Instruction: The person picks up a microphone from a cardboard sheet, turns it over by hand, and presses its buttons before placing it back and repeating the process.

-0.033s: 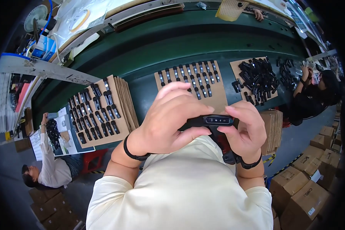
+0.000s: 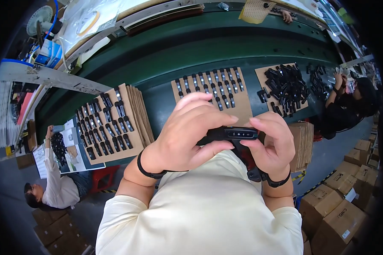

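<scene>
Both hands hold one small black oblong electronic device (image 2: 241, 134) in front of my chest, its glossy panel with tiny light marks facing up. My left hand (image 2: 185, 131) pinches its left end between thumb and fingers, covering much of that end. At the other end my right hand (image 2: 273, 142) grips it with thumb and forefinger. Beyond the hands lies a cardboard sheet (image 2: 238, 111) bearing rows of similar black devices (image 2: 220, 88) with rounded dark tips; my left hand hides part of the nearest row.
To the left, more devices stand in rows on a cardboard stack (image 2: 138, 114). At right a heap of black devices (image 2: 285, 87) covers another sheet, above stacked cardboard (image 2: 301, 144). One person (image 2: 66, 187) sits at left, another (image 2: 349, 102) at right. Cartons (image 2: 327, 204) fill the lower right.
The device has tilted very slightly in my fingers, so its panel sits a little differently. Everything else looks the same.
</scene>
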`<state>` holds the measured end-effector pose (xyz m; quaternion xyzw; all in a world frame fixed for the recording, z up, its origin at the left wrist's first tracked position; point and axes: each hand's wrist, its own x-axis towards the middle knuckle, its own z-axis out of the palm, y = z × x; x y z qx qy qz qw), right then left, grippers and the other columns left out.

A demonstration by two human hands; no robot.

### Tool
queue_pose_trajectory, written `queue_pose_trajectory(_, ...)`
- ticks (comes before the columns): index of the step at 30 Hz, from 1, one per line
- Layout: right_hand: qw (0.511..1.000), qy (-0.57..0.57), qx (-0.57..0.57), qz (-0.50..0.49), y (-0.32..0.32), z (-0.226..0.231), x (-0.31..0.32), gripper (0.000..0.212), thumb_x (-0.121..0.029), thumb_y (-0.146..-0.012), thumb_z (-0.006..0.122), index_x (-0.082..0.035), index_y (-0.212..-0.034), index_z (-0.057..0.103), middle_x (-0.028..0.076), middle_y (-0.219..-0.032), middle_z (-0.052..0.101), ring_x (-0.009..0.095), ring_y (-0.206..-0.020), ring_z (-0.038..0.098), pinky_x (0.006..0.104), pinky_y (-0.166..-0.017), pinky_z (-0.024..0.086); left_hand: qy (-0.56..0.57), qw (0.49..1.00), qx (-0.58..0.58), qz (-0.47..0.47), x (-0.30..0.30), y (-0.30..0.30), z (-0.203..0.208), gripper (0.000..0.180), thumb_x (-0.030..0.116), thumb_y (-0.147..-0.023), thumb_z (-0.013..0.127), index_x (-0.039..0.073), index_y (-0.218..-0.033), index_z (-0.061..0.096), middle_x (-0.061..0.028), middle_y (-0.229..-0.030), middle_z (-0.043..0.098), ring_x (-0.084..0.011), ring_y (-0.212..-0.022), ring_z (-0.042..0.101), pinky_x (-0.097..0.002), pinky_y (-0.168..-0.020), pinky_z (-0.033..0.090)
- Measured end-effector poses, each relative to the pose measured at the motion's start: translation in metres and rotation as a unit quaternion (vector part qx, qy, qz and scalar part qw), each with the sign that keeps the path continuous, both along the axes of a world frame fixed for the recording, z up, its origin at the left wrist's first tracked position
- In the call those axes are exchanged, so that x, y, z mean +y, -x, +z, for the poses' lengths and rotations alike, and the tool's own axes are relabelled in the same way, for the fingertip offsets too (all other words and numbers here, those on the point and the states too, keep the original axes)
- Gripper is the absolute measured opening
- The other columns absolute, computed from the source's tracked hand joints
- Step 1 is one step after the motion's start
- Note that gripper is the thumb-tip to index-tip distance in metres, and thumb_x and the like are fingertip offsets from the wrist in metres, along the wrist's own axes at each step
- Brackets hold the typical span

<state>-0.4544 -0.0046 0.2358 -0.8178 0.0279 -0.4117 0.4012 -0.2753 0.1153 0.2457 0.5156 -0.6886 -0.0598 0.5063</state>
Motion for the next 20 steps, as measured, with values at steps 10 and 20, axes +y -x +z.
queue_pose_trajectory(10,0.999,0.031,-0.003,-0.014,-0.0041,-0.0005,-0.0002,0.041,0.000,-0.069,0.080,0.001,-0.106,0.063,0.012,-0.087,0.062,0.019,-0.068,0.058,0.0272,-0.058,0.046,-0.006,0.999,0.032,-0.016,-0.0023,-0.0041,-0.0009,0.032,0.006,-0.069,0.079,0.005,-0.098,0.065,-0.0063,-0.084,0.064,-0.0242,-0.078,0.061,-0.0443,-0.095,0.043)
queue_pose_trajectory(20,0.999,0.036,-0.002,-0.013,-0.0064,-0.0017,-0.0011,0.040,0.003,-0.069,0.079,0.000,-0.105,0.064,0.012,-0.089,0.062,0.020,-0.071,0.058,0.0279,-0.059,0.047,-0.027,0.996,0.075,-0.037,-0.0009,-0.0043,-0.0058,0.035,0.000,-0.069,0.076,0.002,-0.101,0.062,-0.0084,-0.092,0.067,-0.0232,-0.083,0.063,-0.0499,-0.101,0.039)
